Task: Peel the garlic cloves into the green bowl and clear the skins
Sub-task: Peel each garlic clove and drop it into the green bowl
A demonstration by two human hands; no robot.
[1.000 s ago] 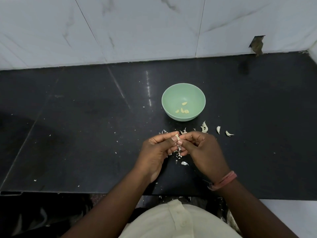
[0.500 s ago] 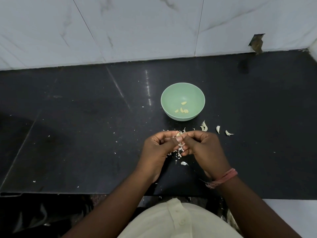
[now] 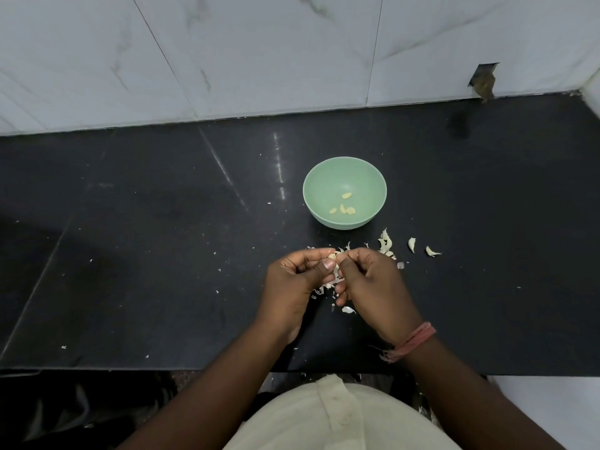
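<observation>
The green bowl (image 3: 315, 180) stands on the black counter, with several peeled garlic cloves (image 3: 346, 209) lying in its bottom. Just in front of it, my left hand (image 3: 292, 280) and my right hand (image 3: 376, 284) meet fingertip to fingertip around one garlic clove (image 3: 332, 255), whose loose skin hangs between the thumbs. Unpeeled cloves (image 3: 411, 244) and another clove (image 3: 431, 251) lie to the right of my hands. Garlic skins (image 3: 386, 243) are scattered near the bowl, and more skin bits (image 3: 347, 309) lie under my hands.
The black counter (image 3: 146, 238) runs back to a white marble-tiled wall (image 3: 259, 53). Small skin flecks dot the counter to the left. Its front edge lies just behind my wrists. A hole in the wall (image 3: 483, 81) shows at the far right.
My hands stay together in front of the bowl, with only small finger shifts around the clove. The hanging skin has moved slightly between the thumbs.
</observation>
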